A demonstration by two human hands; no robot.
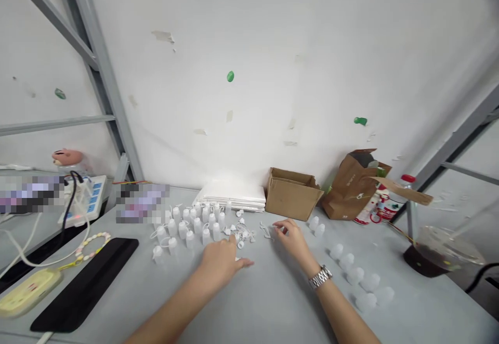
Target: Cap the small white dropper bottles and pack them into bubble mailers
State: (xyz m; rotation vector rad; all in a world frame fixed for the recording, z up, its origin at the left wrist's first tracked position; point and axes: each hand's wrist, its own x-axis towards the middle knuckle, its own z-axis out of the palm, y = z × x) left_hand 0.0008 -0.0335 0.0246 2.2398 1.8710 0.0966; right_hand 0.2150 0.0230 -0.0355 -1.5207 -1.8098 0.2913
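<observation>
Many small white-capped bottles (197, 226) standing in rows on the grey bench (257, 307), left of a loose pile of white caps (241, 233). Left hand (221, 262) just in front of that pile, thumb out, fingertips partly hidden; cannot tell whether pinching anything. Right hand (290, 237) beside a white strap (266, 230), grip slightly spread. Farther right, several translucent domed pieces (354, 275); behind, an open cardboard box (292, 197).

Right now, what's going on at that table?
A person has both bare hands at a table. The left hand is by a pile of white caps, the right hand beside a loose white strap; whether either holds anything is unclear. Capped bottles stand grouped on the left; frosted pieces sit on the right.
</observation>
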